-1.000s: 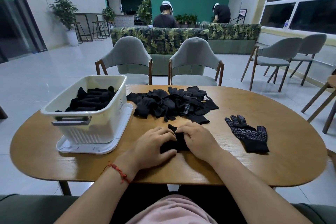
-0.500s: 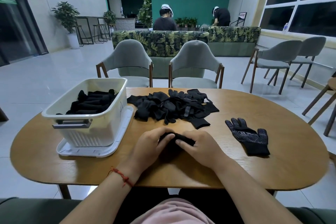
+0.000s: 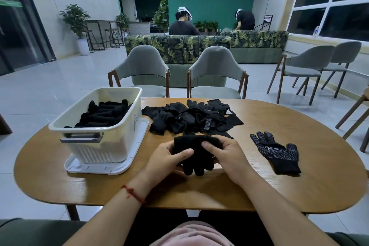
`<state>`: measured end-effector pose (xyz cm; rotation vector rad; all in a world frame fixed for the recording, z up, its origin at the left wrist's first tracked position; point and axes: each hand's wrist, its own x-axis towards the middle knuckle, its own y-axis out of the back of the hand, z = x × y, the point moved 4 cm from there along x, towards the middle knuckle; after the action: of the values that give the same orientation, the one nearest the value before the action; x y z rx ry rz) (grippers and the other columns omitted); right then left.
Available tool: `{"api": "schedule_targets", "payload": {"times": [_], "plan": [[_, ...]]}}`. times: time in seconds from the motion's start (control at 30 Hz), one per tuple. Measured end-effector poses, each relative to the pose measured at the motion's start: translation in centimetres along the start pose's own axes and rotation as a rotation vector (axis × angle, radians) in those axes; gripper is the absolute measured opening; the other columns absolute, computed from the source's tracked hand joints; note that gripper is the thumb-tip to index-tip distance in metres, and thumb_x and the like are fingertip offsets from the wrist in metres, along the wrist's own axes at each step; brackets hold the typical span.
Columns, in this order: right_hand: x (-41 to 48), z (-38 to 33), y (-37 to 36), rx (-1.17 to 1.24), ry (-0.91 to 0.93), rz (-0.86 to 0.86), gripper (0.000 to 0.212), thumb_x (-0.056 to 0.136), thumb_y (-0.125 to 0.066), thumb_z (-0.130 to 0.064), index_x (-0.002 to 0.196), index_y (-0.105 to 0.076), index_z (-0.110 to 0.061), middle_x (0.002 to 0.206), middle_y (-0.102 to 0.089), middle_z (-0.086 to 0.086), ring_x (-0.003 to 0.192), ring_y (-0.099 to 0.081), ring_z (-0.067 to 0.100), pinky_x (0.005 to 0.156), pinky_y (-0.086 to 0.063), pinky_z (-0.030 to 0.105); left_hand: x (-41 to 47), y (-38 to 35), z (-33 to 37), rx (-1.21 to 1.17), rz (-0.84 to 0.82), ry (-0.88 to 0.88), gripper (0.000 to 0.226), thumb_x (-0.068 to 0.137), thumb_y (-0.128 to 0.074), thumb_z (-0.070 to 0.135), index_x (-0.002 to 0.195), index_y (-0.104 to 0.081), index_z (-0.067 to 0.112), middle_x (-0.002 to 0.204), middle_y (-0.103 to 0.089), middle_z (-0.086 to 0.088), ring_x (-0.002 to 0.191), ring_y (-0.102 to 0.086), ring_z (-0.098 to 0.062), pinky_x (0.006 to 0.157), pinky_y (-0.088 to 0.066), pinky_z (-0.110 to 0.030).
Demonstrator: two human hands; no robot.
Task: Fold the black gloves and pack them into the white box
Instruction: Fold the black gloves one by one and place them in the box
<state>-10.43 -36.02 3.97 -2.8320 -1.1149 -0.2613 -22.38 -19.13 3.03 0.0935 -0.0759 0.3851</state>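
Black glove point(image 3: 197, 159), apparently airborne, well inside table point(image 3: 299, 189) edge

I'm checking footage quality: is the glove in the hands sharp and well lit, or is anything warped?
Head view: the held glove is sharp, but so black its folds barely read; the wide lens bows the table edge and tilts the window frames.

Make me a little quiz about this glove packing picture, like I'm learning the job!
1. True or false: the white plastic box already holds black gloves.
2. Which hands grip the folded black fabric glove? A: left only. B: right only. C: both.
3. Fill in: the dotted black glove lies flat to the ___ of the hands.
Key: 1 true. 2 C, left hand and right hand. 3 right.
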Motion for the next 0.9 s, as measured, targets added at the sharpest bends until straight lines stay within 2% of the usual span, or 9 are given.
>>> {"api": "schedule_targets", "payload": {"times": [0.13,0.23,0.33,0.47,0.53,0.63,0.77,0.83,0.9], "plan": [[0.1,0.6,0.0,0.073,-0.089,-0.101,0.027,0.095,-0.078,-0.006,0.121,-0.079,-0.015,0.112,-0.079,0.017,0.105,-0.077,0.036,0.079,-0.063,0.045,0.3,0.0,-0.4,-0.024,0.035,-0.002,0.023,0.097,-0.077,0.018,0.12,-0.074,0.014,0.104,-0.08,-0.012,0.095,-0.078,-0.034,0.075,-0.065,-0.057],[0.4,1.1,0.1,0.134,-0.14,-0.115,0.032,0.093,-0.077,0.001,0.122,-0.079,-0.013,0.117,-0.076,0.023,0.111,-0.075,0.04,0.085,-0.064,0.052,0.3,0.2,-0.3,-0.032,0.024,-0.023,0.024,0.099,-0.074,0.016,0.122,-0.074,0.016,0.103,-0.08,-0.008,0.095,-0.078,-0.03,0.073,-0.066,-0.05],[0.6,1.4,0.4,0.167,-0.166,-0.094,0.03,0.092,-0.077,0.002,0.12,-0.079,-0.009,0.115,-0.077,0.022,0.108,-0.076,0.04,0.08,-0.064,0.047,0.2,0.2,-0.1,-0.066,-0.001,-0.051,0.026,0.101,-0.07,0.011,0.126,-0.074,0.018,0.103,-0.079,-0.007,0.096,-0.077,-0.03,0.074,-0.064,-0.041],[0.8,1.6,0.7,0.24,-0.196,-0.105,0.029,0.094,-0.073,0.005,0.122,-0.075,-0.003,0.113,-0.076,0.021,0.096,-0.074,0.037,0.077,-0.063,0.045,0.5,0.6,-0.5,-0.124,0.026,-0.043,0.025,0.101,-0.069,0.011,0.123,-0.076,0.022,0.106,-0.078,-0.014,0.094,-0.074,-0.032,0.081,-0.06,-0.047],[0.9,1.6,0.8,0.253,-0.2,-0.073,0.026,0.094,-0.07,0.009,0.115,-0.078,-0.004,0.113,-0.076,0.022,0.095,-0.074,0.036,0.074,-0.064,0.041,0.7,0.8,-0.7,-0.146,0.01,-0.031,0.025,0.102,-0.067,0.008,0.121,-0.076,0.021,0.105,-0.075,-0.015,0.089,-0.072,-0.033,0.081,-0.059,-0.05],[1.1,1.6,0.8,0.273,-0.178,-0.051,0.031,0.096,-0.063,0.014,0.097,-0.083,-0.009,0.12,-0.077,0.018,0.107,-0.076,0.033,0.076,-0.063,0.034,0.8,1.0,-0.7,-0.204,-0.034,-0.028,0.029,0.103,-0.059,-0.002,0.12,-0.074,0.016,0.116,-0.073,-0.016,0.095,-0.072,-0.033,0.08,-0.061,-0.051],[1.2,2.0,0.7,0.3,-0.209,-0.059,0.042,0.1,-0.052,0.019,0.088,-0.083,-0.007,0.121,-0.077,0.019,0.107,-0.077,0.031,0.076,-0.063,0.03,0.9,0.9,-0.6,-0.299,-0.07,0.026,0.03,0.104,-0.048,-0.009,0.105,-0.072,0.01,0.136,-0.07,-0.01,0.121,-0.068,-0.037,0.077,-0.061,-0.044],[1.3,2.3,0.7,0.283,-0.226,-0.045,0.052,0.102,-0.04,0.021,0.087,-0.083,-0.005,0.119,-0.077,0.021,0.108,-0.075,0.033,0.08,-0.063,0.033,1.0,1.1,-0.7,-0.351,-0.079,0.072,0.035,0.102,-0.04,-0.007,0.1,-0.072,0.007,0.136,-0.069,-0.015,0.123,-0.065,-0.044,0.079,-0.06,-0.044],[1.5,2.6,0.8,0.26,-0.239,-0.032,0.056,0.105,-0.031,0.018,0.092,-0.082,-0.002,0.121,-0.075,0.026,0.112,-0.073,0.038,0.086,-0.062,0.04,0.9,1.2,-0.8,-0.379,-0.093,0.093,0.036,0.101,-0.035,0.003,0.102,-0.07,0.003,0.137,-0.068,-0.018,0.119,-0.064,-0.045,0.082,-0.059,-0.046]]}}
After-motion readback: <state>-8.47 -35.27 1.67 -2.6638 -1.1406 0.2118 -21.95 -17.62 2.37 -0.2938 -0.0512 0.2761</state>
